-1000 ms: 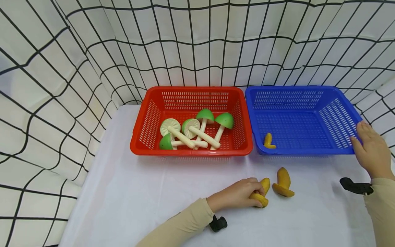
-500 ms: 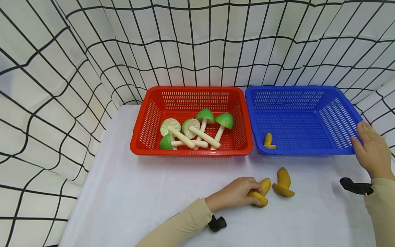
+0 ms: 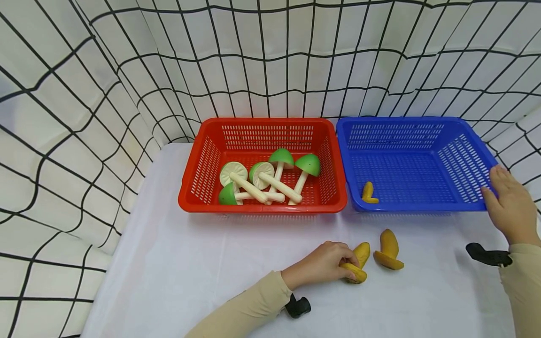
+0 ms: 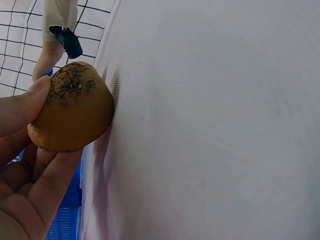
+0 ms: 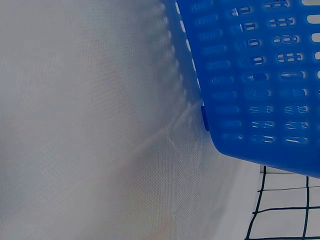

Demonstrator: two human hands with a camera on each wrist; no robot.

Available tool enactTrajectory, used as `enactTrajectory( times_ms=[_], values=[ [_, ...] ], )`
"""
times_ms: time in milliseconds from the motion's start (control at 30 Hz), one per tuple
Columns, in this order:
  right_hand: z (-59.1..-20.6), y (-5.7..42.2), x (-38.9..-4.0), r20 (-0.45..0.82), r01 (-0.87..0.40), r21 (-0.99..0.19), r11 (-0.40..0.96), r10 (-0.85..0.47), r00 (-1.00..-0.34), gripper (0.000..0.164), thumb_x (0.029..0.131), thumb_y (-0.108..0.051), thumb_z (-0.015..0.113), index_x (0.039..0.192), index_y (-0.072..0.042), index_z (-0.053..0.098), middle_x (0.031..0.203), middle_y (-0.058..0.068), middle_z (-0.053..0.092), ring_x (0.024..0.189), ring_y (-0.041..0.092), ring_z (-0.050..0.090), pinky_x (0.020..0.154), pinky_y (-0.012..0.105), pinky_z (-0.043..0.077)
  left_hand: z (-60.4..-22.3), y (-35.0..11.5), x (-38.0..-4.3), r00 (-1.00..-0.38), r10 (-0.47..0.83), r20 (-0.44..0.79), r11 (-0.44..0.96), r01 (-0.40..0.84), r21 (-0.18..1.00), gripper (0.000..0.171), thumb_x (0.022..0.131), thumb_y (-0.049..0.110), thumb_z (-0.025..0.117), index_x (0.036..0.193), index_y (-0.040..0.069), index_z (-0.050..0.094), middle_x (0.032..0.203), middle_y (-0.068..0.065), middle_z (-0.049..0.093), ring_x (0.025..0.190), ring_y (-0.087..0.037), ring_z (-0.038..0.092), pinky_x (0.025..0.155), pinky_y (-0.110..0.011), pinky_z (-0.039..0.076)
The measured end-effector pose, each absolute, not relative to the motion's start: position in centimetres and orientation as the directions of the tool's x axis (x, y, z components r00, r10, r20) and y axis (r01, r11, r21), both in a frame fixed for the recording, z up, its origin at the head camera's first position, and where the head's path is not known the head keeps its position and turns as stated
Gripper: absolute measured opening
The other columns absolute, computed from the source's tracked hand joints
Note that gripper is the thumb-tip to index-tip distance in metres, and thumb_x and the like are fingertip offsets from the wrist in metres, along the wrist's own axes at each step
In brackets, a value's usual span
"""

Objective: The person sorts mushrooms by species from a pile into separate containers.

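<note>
My left hand (image 3: 323, 265) pinches a yellow toy mushroom (image 3: 362, 253) by its cap, low over the white table. In the left wrist view, the thumb and fingers press on either side of the mushroom's rounded cap (image 4: 75, 117), which has dark specks. Just to the right, another yellow mushroom (image 3: 388, 249) stands apart on the cloth. A small yellow mushroom (image 3: 368, 193) lies in the left front corner of the blue basket (image 3: 418, 207). On that basket's right rim rests my right hand (image 3: 511, 206), its fingers fairly straight; the right wrist view shows only the basket's slotted wall (image 5: 250, 110).
A red basket (image 3: 262, 208) holding several green-capped mushrooms (image 3: 308, 164) stands against the blue one's left side. White cloth with a black grid net (image 3: 270, 56) rises behind and at both sides. White cloth covers the table (image 3: 169, 263).
My left hand has shifted very slightly left, keeping its pinch on the yellow mushroom. The right hand and both baskets stay in place.
</note>
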State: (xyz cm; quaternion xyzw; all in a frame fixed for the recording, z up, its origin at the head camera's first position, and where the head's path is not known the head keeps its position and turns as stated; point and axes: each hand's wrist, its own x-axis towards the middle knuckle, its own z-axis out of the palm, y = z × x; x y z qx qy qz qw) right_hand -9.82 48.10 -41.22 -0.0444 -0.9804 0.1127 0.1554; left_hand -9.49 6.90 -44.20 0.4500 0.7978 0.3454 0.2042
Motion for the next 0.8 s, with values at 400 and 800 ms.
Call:
enactTrajectory(
  times_ms=[400,800],
  values=[
    [-41.3,48.0,-9.9,0.3,0.032,-0.258,0.966,0.111,-0.947,0.054,0.098,-0.018,0.03,0.14,0.014,0.021,0.143,0.034,0.024,0.14,0.035,0.016,0.116,0.038,0.005,-44.1,7.0,-9.2,-0.533,0.846,-0.008,0.353,0.549,0.758,0.017,0.078,0.016,0.078,0.093,0.009,0.073,0.083,0.008,0.062,0.071,0.004,0.048,0.064,-0.006,0.04],
    [-41.2,48.0,-9.8,0.274,0.076,-0.245,0.967,0.144,-0.951,0.056,0.099,-0.021,0.027,0.143,0.012,0.016,0.145,0.032,0.02,0.142,0.033,0.01,0.116,0.039,0.003,-42.3,7.0,-9.6,-0.55,0.823,0.145,0.26,0.592,0.763,0.02,0.078,0.019,0.078,0.095,0.01,0.071,0.084,0.007,0.061,0.071,0.004,0.047,0.064,-0.005,0.04]
  ],
)
